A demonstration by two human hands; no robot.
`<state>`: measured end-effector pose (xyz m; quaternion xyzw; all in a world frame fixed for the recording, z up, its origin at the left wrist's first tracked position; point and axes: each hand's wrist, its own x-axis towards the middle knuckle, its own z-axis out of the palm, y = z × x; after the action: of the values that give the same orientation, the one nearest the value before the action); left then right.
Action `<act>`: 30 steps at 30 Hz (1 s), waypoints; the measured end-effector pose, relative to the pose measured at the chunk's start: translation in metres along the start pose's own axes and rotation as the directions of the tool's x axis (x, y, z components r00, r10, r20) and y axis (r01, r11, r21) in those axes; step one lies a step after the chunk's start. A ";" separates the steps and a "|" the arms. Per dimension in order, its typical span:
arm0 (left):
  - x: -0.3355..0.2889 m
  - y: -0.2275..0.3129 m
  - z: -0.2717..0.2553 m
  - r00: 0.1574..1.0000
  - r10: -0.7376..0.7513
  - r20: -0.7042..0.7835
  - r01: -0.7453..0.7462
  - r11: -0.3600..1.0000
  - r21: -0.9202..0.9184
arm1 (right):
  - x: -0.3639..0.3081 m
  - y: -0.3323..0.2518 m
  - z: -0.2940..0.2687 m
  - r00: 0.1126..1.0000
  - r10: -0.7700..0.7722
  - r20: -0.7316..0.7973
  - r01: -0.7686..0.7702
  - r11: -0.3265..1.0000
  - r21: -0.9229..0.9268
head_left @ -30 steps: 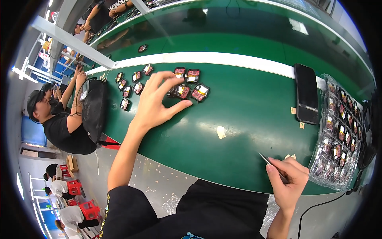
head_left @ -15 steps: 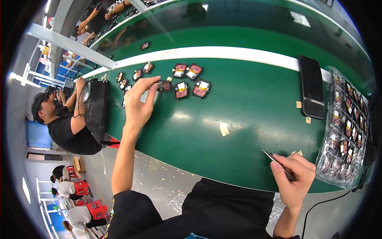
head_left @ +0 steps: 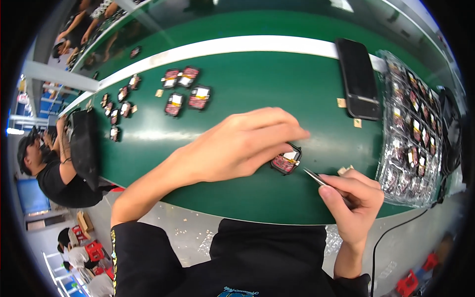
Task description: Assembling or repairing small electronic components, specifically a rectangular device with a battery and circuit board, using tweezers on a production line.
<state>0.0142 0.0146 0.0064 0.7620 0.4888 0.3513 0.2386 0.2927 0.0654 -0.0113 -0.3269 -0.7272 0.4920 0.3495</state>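
A small black-framed electronic module (head_left: 285,163), with a reddish inside, a white patch and a yellow strip, lies on the green tabletop in front of me. My left hand (head_left: 242,143) reaches over it from the left. Its thumb tip overlaps the module's upper edge, while the other fingers stretch out beyond it, apart from the thumb. In my right hand (head_left: 354,200) is a pair of metal tweezers (head_left: 315,176), pinched between thumb and fingers. The tweezers' tips point up and left, just short of the module's right side.
Several similar modules (head_left: 199,97) stand grouped at the far left, smaller-looking ones (head_left: 115,133) beyond them. A black phone-like slab (head_left: 357,79) and a clear plastic tray (head_left: 391,180) of modules lie at right. Small tan paper pieces (head_left: 341,103) dot the table. A co-worker (head_left: 64,173) sits at left.
My left hand has come from the far left to the middle, bringing a module down near the tweezers. The right hand keeps the tweezers. The whole view has shifted a little.
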 end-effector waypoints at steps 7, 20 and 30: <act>-0.003 -0.007 0.000 0.985 0.143 0.102 -0.162 0.962 0.220 | 0.005 -0.002 -0.002 1.000 -0.004 -0.016 0.004 0.999 0.040; -0.001 -0.004 -0.003 0.995 0.062 0.079 -0.078 0.973 0.216 | 0.007 -0.004 -0.005 0.999 -0.043 -0.002 0.043 0.999 0.018; -0.003 0.003 0.005 0.994 -0.086 0.073 0.067 0.970 0.235 | 0.009 -0.005 -0.003 0.997 -0.081 0.013 0.081 0.997 -0.018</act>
<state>0.0184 0.0106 0.0042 0.7791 0.5452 0.2508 0.1813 0.2902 0.0728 -0.0045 -0.2974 -0.7467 0.4726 0.3615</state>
